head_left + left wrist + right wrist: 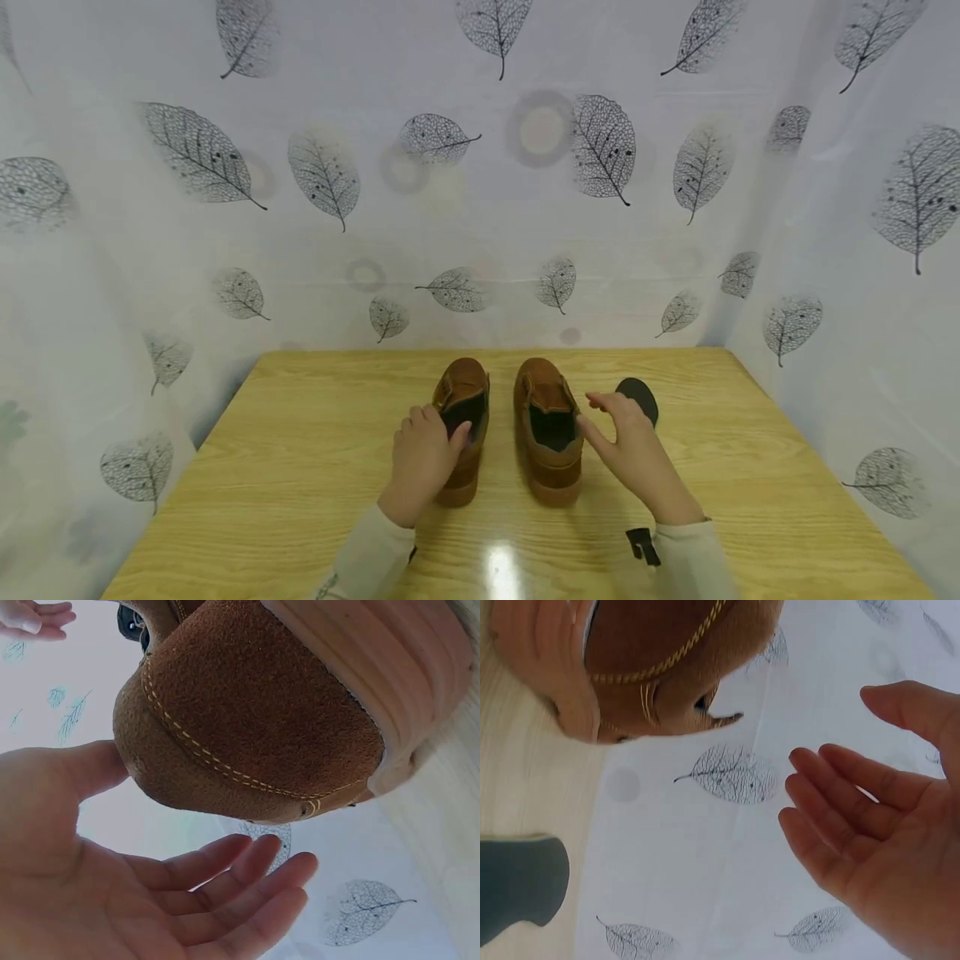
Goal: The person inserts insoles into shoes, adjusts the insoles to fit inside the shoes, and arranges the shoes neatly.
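Observation:
Two brown suede shoes stand side by side on the table, toes pointing away. My left hand point(426, 454) is at the outer side of the left shoe point(463, 383). In the left wrist view its thumb reaches behind the collar of this shoe point(255, 705), while the loosely bent fingers point(217, 874) stay apart from it. Beside the right shoe point(553, 475) is my right hand point(637, 450), thumb near the collar, fingers relaxed. The right wrist view shows that hand point(885, 817) holding nothing, apart from the shoe point(660, 645).
A dark flat piece with a rounded end, like an insole point(640, 396), lies right of the right shoe, partly hidden by my right hand. The wooden table point(315, 433) ends at a white leaf-patterned curtain point(480, 217) behind and at both sides. A black strap point(642, 546) hangs at my right cuff.

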Demonstrator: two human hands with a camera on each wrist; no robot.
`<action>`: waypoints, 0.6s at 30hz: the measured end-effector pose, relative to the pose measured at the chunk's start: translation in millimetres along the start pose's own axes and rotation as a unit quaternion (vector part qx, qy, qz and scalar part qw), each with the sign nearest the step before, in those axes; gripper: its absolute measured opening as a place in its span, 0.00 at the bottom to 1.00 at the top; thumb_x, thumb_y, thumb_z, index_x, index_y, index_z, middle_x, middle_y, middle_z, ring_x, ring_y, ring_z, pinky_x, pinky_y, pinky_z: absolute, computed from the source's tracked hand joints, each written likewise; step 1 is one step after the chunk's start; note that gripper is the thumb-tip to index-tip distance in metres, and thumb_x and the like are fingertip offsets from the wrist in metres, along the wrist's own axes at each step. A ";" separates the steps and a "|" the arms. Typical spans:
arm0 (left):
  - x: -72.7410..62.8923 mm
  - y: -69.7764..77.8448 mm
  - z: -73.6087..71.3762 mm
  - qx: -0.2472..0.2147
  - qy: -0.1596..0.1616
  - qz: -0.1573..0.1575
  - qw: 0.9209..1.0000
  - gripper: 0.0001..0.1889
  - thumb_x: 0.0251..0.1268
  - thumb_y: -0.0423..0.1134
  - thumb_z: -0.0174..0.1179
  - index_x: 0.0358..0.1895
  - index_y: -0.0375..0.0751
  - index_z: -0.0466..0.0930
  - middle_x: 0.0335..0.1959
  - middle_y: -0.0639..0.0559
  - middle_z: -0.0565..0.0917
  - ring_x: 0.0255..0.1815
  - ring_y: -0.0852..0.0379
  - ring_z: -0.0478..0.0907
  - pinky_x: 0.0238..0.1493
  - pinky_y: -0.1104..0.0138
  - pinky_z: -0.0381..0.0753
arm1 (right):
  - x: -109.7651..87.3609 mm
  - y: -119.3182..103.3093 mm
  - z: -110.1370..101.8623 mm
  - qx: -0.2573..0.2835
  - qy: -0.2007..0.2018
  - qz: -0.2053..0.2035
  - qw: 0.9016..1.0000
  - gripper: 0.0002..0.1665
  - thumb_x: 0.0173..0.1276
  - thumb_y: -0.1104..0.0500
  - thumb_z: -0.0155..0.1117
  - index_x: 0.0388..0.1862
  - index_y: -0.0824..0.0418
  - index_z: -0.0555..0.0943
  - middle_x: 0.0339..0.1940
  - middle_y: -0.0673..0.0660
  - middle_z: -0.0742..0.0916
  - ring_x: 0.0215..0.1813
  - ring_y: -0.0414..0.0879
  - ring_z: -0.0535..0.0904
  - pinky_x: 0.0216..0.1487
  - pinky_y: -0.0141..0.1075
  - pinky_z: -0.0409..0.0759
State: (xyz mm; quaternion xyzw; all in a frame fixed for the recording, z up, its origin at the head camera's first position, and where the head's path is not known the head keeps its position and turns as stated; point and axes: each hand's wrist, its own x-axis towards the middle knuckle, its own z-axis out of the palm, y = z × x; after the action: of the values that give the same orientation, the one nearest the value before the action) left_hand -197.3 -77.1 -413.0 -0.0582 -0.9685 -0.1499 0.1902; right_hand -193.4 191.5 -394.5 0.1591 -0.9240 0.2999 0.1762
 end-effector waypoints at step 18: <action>6.5 -6.0 -4.1 -0.052 0.006 -0.024 0.998 0.24 0.66 0.46 0.60 0.43 0.20 0.73 0.35 0.34 0.76 0.37 0.39 0.77 0.37 0.50 0.78 | 2.4 34.0 -16.7 -0.028 -0.104 0.158 0.981 0.30 0.71 0.59 0.57 0.58 0.85 0.67 0.52 0.81 0.75 0.55 0.73 0.72 0.53 0.59 0.74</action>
State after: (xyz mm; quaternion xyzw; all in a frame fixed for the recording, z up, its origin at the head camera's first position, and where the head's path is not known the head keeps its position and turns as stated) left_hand -202.9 -83.7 -408.5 -0.0441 -0.9594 -0.2046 0.1890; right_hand -205.3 227.4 -397.8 0.0359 -0.9589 0.2796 0.0338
